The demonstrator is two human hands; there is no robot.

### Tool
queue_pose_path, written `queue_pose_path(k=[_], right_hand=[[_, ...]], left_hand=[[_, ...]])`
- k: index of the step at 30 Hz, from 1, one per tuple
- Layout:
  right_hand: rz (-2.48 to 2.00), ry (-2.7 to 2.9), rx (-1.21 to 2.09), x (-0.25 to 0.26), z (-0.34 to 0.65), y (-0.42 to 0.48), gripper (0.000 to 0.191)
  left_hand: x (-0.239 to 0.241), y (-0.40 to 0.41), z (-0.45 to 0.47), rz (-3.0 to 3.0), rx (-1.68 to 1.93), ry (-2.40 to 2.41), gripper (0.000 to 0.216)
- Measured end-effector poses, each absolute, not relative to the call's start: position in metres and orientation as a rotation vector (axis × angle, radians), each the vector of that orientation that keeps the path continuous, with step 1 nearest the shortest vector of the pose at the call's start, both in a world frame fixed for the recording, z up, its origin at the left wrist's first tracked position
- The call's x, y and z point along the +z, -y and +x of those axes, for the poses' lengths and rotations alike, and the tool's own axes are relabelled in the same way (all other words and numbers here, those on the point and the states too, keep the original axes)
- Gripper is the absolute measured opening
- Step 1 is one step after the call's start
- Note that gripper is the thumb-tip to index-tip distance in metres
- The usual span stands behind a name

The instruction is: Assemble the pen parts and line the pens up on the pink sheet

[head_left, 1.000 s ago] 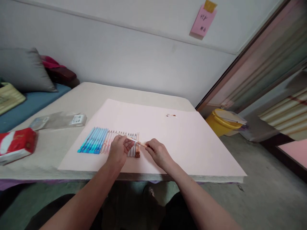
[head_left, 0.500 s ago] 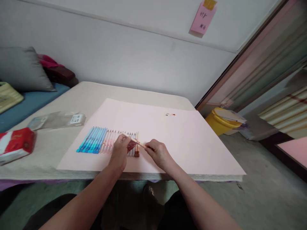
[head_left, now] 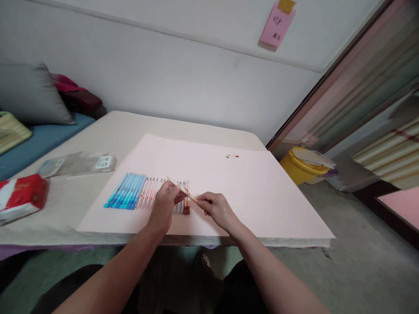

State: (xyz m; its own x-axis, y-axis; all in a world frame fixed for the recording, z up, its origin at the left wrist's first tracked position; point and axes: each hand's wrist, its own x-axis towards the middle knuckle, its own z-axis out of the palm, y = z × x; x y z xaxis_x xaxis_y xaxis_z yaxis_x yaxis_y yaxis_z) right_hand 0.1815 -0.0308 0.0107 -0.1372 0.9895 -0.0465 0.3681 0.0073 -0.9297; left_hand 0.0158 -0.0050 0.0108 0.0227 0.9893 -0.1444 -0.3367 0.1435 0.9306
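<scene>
Between my hands a slim pale pen is held at a slant over a row of pens. My left hand is closed on its upper left part, and my right hand pinches the lower right end. Under and beside my left hand lie blue pens, pale pinkish pens and, at the right end, brown-ended pens, side by side. My left hand hides part of the row. Farther back, a few small pen parts rest on the pink sheet.
On the left of the cloth-covered table are a clear plastic packet and a red and white pack. A yellow bin stands beyond the right edge. A pink note hangs on the wall.
The pen stays in both hands. My right hand's fingers have shifted slightly on its lower end, and more of the pen's upper tip shows past my left hand. The row is unchanged.
</scene>
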Motion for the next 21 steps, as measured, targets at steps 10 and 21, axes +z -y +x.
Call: queue_pose_path(k=[10,21], right_hand=[[-1.501,1.627,0.799,0.004,0.168,0.034,0.009],[-1.554,1.732,0.637,0.006,0.158,0.033,0.018]], left_hand=[[0.017,0.003,0.015,0.880,1.256,-1.034,0.014],[0.020,0.004,0.013,0.822,1.244,-1.018,0.020]])
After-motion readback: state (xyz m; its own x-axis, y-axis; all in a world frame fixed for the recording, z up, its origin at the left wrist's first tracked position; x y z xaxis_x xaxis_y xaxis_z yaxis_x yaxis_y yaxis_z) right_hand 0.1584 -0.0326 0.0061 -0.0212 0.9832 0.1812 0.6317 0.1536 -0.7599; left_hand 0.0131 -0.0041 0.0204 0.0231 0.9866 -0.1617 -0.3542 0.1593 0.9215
